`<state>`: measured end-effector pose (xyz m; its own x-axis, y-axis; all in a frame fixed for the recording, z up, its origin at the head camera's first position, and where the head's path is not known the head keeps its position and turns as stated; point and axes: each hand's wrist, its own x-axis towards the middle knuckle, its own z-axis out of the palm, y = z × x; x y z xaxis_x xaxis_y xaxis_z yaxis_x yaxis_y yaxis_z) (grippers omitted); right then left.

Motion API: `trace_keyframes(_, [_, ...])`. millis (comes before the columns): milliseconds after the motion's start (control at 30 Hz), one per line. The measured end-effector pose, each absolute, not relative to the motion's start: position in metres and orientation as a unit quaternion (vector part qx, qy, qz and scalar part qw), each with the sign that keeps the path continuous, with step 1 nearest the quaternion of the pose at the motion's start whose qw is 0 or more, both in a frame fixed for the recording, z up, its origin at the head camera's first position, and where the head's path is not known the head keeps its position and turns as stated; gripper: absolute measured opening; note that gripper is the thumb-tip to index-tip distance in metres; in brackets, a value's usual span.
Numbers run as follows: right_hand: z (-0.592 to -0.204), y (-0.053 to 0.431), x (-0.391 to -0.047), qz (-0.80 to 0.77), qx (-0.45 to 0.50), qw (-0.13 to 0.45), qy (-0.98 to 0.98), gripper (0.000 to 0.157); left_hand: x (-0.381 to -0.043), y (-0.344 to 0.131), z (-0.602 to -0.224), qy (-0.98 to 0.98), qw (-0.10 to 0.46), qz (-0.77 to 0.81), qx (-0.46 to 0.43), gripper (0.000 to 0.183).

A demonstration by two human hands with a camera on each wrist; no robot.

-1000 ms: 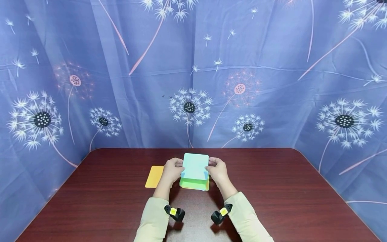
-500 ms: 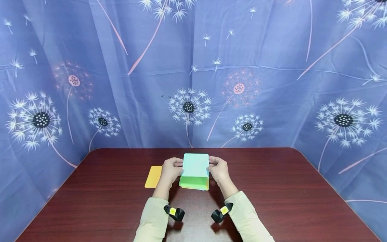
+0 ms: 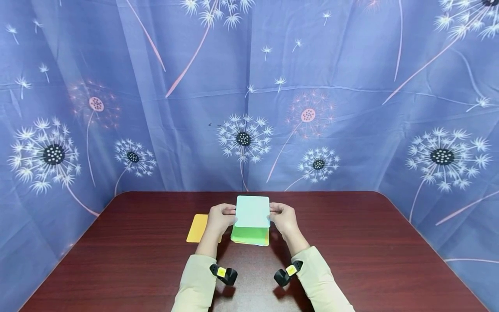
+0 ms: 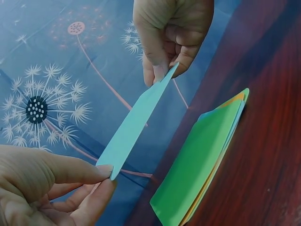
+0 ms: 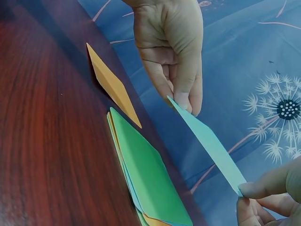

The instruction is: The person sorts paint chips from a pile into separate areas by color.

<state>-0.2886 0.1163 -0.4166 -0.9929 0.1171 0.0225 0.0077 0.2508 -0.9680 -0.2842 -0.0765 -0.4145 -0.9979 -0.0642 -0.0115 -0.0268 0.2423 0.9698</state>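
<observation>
Hands up over the middle of the dark red wooden table (image 3: 351,242), and both are on one thing: a pale mint-green rounded-corner paper card (image 3: 252,211), held level in the air. Left hand (image 3: 219,219) pinches its left edge between thumb and fingertips; right hand (image 3: 283,218) pinches the opposite edge the same way, clear in both wrist views. Directly beneath, and apart from the lifted card, lies a small stack of coloured cards (image 3: 249,235) with a bright green one on top, orange and blue edges peeking out below it. Off to the left of that stack, flat on the wood and just apart from it, sits a single orange-yellow card (image 3: 198,228). Judging from how things lie, one card is set aside, one is raised off the pile, and most of the stack is not yet dealt with, so this looks early in the going. No box, tray or holder anywhere in view; the cards rest straight on the tabletop, with a blue dandelion-print cloth (image 3: 351,108) hung behind.
</observation>
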Motion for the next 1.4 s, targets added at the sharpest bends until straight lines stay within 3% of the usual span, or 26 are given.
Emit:
trace_keyframes(767, [-0.419, 0.131, -0.284, 0.616, -0.003, 0.074, -0.784, 0.029, -0.281, -0.072, -0.412, -0.753, -0.005, -0.658, 0.017, 0.035])
trace_keyframes(1400, [-0.411, 0.152, -0.277, 0.592, -0.036, 0.067, -0.802, 0.031, -0.275, -0.053, -0.410, -0.764, -0.022, -0.645, -0.017, 0.037])
